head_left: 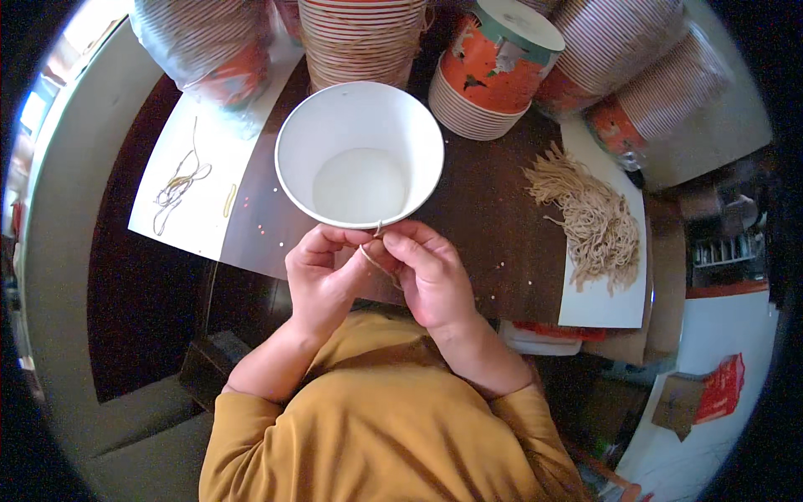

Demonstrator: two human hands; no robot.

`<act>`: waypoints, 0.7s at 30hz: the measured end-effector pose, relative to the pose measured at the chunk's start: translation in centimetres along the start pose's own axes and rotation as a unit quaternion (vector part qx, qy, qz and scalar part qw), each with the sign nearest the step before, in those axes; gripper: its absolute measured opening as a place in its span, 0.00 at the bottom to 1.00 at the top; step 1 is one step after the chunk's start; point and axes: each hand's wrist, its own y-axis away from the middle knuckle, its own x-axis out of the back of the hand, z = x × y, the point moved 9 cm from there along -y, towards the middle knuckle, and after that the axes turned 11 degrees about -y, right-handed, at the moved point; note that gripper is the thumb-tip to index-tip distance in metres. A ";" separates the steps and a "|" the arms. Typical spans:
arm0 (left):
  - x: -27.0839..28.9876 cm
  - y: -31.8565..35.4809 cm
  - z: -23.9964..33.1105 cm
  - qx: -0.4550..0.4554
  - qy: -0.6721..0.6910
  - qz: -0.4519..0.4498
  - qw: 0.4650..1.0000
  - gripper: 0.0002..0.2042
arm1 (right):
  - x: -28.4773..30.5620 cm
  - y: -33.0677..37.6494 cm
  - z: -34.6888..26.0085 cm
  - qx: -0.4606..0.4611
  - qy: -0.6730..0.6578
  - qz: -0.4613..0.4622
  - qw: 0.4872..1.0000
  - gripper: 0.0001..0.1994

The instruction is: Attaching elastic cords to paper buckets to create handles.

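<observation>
A large white paper bucket [360, 186] stands open-mouthed before me, its inside bare. At its near rim both my hands meet over a thin tan cord [381, 266], which runs up to the rim and loops down between my fingers. My left hand [322, 272] is closed, with thumb and forefinger pinching the cord just below the rim. My right hand [431, 272] is closed too, its thumb and forefinger pinched on the cord close beside the left. Whether the cord is knotted there is hidden by my fingers.
A heap of tan cords [594, 222] lies on white board at the right. Tall bucket stacks [360, 42] line the back, some wrapped in plastic [201, 42]. One orange-printed bucket stands upside down on a stack [489, 67]. Loose dark string [180, 186] lies at the left.
</observation>
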 end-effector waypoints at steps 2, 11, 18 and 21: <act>0.3 0.1 0.4 -0.002 0.002 0.003 1.000 0.05 | 0.3 -0.1 0.9 -0.058 -0.054 0.001 0.997 0.08; 0.8 0.4 2.6 -0.078 -0.222 -0.005 0.972 0.06 | -0.6 -0.1 2.0 -0.141 -0.101 0.006 0.985 0.11; 0.7 0.8 4.6 -0.222 -0.292 0.019 0.930 0.11 | -0.1 -0.2 3.0 -0.180 -0.134 -0.040 0.974 0.13; 0.4 0.9 5.0 -0.270 -0.321 0.028 0.907 0.11 | -0.4 -0.3 2.9 -0.179 -0.150 -0.018 0.972 0.10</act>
